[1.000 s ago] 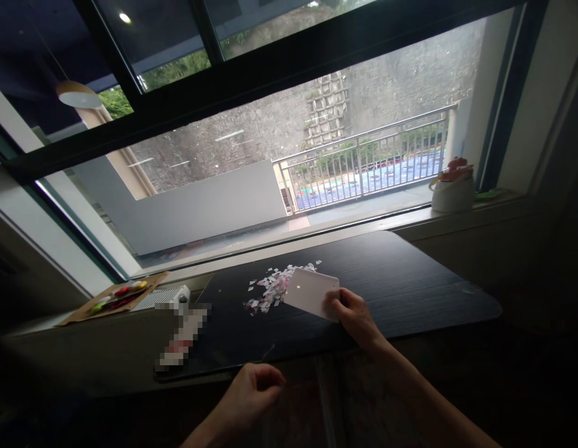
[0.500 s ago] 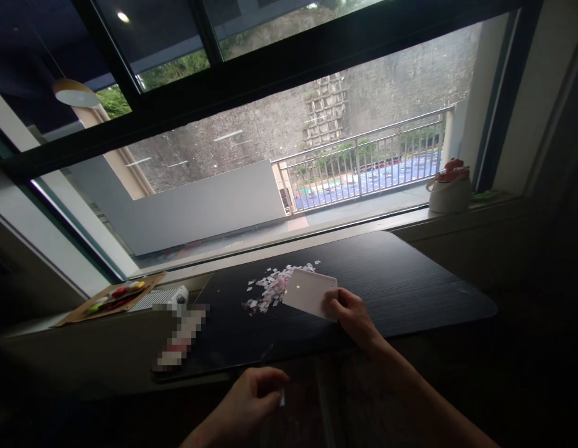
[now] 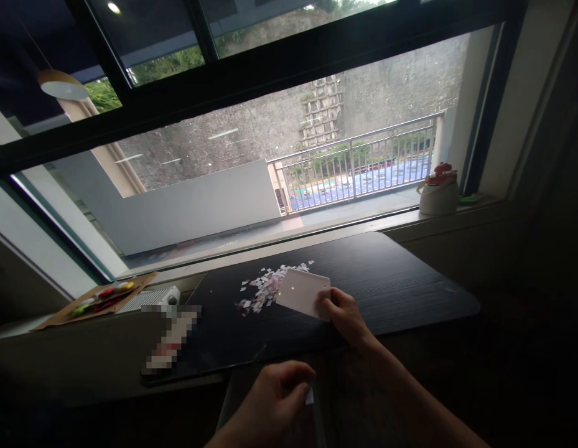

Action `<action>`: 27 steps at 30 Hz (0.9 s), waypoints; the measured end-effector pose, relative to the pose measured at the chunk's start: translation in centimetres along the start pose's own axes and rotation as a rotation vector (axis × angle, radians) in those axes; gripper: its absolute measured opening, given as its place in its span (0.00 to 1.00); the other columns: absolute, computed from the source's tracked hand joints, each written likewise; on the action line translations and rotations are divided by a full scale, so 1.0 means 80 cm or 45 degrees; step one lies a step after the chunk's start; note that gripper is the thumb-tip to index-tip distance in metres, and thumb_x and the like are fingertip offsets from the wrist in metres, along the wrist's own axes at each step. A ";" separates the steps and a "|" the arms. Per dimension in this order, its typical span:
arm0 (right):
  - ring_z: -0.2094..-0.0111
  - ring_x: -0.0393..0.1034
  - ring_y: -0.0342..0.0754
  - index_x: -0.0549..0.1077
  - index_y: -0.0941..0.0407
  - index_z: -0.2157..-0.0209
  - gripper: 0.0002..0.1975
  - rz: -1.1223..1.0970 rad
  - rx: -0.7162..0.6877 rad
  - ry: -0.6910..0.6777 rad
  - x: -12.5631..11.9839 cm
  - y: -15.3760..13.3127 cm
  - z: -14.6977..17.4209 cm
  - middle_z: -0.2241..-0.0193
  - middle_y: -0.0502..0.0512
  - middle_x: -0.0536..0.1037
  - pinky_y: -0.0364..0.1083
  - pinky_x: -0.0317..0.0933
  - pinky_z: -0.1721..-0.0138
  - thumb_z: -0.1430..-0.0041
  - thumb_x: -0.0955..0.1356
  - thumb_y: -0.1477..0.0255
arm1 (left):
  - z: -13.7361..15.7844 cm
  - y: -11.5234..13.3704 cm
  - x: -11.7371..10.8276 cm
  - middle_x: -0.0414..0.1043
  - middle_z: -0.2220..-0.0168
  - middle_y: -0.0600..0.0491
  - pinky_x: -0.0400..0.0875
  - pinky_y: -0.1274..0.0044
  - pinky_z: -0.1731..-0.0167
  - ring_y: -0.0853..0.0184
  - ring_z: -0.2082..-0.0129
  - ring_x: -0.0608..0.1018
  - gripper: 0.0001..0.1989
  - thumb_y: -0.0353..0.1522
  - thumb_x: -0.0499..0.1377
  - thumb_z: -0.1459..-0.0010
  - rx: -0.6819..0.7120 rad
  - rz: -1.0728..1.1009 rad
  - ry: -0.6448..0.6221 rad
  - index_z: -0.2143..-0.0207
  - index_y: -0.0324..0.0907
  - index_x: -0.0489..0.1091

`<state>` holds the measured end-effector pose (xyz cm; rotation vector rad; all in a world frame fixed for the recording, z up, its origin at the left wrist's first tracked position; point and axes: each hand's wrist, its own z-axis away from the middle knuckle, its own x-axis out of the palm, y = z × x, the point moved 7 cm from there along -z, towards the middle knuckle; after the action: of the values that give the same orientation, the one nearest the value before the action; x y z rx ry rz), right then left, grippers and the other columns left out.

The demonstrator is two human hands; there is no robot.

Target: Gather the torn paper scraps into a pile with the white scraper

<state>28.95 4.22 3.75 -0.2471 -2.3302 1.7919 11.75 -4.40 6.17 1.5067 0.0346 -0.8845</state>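
My right hand (image 3: 344, 314) fingers grip a flat white rectangular sheet (image 3: 298, 292) by its right end, near the pale paper scraps (image 3: 263, 292) on the black surface (image 3: 377, 274). Probably light, stiffish, slick; edge hold suits. Left hand (image 3: 279, 398): narrow pinch, small pale piece (image 3: 310, 395).

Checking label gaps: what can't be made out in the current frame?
All in the head view:
Pale piece at the left hand: full shape; the hand covers part.
Paper scraps: markings too small; any behind the white card are hidden.
Pixelated item at the black table's left end: identity, lost to pixelation.
Right forearm: cut off by the bottom edge.
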 end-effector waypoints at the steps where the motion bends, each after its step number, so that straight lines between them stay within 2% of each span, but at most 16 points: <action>1: 0.76 0.63 0.44 0.70 0.58 0.76 0.12 0.001 -0.002 0.000 0.000 0.000 0.000 0.80 0.48 0.70 0.42 0.58 0.75 0.50 0.65 0.62 | -0.004 0.006 0.008 0.78 0.62 0.53 0.68 0.77 0.57 0.64 0.59 0.77 0.13 0.31 0.55 0.49 0.033 0.024 -0.004 0.62 0.40 0.75; 4: 0.76 0.63 0.44 0.70 0.58 0.76 0.11 0.004 -0.009 -0.001 0.000 -0.004 0.001 0.80 0.48 0.70 0.42 0.58 0.75 0.50 0.66 0.64 | -0.016 0.018 0.030 0.78 0.60 0.52 0.69 0.76 0.56 0.64 0.59 0.77 0.14 0.29 0.55 0.49 0.112 0.067 -0.030 0.60 0.40 0.75; 8: 0.75 0.64 0.45 0.70 0.58 0.76 0.10 0.012 -0.010 0.004 -0.001 -0.008 0.003 0.79 0.49 0.71 0.42 0.58 0.74 0.51 0.66 0.66 | -0.025 0.018 0.050 0.78 0.59 0.51 0.69 0.75 0.56 0.63 0.58 0.77 0.16 0.29 0.55 0.48 0.174 0.072 -0.122 0.57 0.41 0.74; 11: 0.74 0.64 0.45 0.71 0.58 0.76 0.10 0.007 -0.008 0.005 -0.001 -0.008 0.003 0.79 0.49 0.71 0.42 0.59 0.74 0.51 0.66 0.65 | -0.022 0.010 0.044 0.78 0.61 0.50 0.70 0.76 0.58 0.64 0.60 0.78 0.16 0.30 0.54 0.47 0.150 0.069 -0.086 0.56 0.40 0.73; 14: 0.75 0.64 0.45 0.72 0.59 0.75 0.11 -0.010 -0.003 -0.011 0.000 -0.006 0.003 0.78 0.50 0.72 0.42 0.59 0.74 0.50 0.65 0.64 | -0.010 -0.004 0.020 0.78 0.67 0.52 0.70 0.78 0.63 0.66 0.65 0.78 0.14 0.31 0.52 0.46 0.076 0.001 -0.002 0.61 0.40 0.74; 16: 0.75 0.65 0.45 0.72 0.59 0.74 0.12 -0.022 0.004 -0.023 0.000 -0.005 0.003 0.78 0.50 0.72 0.42 0.59 0.74 0.49 0.65 0.63 | 0.002 -0.017 0.001 0.78 0.68 0.52 0.69 0.78 0.65 0.66 0.66 0.78 0.13 0.29 0.50 0.46 0.010 -0.178 0.038 0.66 0.40 0.75; 19: 0.75 0.65 0.45 0.72 0.59 0.74 0.13 -0.035 0.016 -0.026 -0.001 -0.003 0.002 0.78 0.50 0.73 0.42 0.59 0.74 0.50 0.66 0.62 | 0.015 -0.042 -0.021 0.78 0.67 0.50 0.66 0.72 0.61 0.62 0.64 0.77 0.14 0.25 0.50 0.48 -0.112 -0.772 0.054 0.68 0.41 0.75; 22: 0.74 0.67 0.46 0.73 0.59 0.73 0.14 -0.036 0.029 -0.022 -0.002 -0.002 0.002 0.77 0.51 0.74 0.43 0.60 0.73 0.50 0.67 0.61 | 0.015 -0.061 -0.018 0.78 0.67 0.46 0.64 0.67 0.59 0.58 0.63 0.76 0.12 0.23 0.51 0.50 -0.153 -1.221 -0.035 0.71 0.40 0.75; 24: 0.74 0.67 0.47 0.74 0.59 0.73 0.15 -0.029 0.034 -0.021 -0.003 -0.002 0.002 0.77 0.52 0.75 0.43 0.60 0.74 0.51 0.67 0.60 | 0.011 -0.067 -0.010 0.77 0.68 0.45 0.64 0.66 0.59 0.57 0.63 0.76 0.10 0.25 0.53 0.51 -0.160 -1.313 -0.075 0.72 0.39 0.74; 27: 0.74 0.67 0.47 0.74 0.59 0.73 0.17 -0.017 0.036 -0.031 -0.003 -0.003 0.003 0.77 0.52 0.75 0.44 0.61 0.73 0.51 0.67 0.58 | 0.010 -0.059 -0.009 0.76 0.65 0.45 0.65 0.68 0.61 0.59 0.64 0.75 0.10 0.27 0.53 0.49 -0.115 -1.313 -0.018 0.73 0.40 0.74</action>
<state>29.10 3.84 3.93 -0.2057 -2.3156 1.8302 8.39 -3.93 2.72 1.3606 0.8909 -1.6671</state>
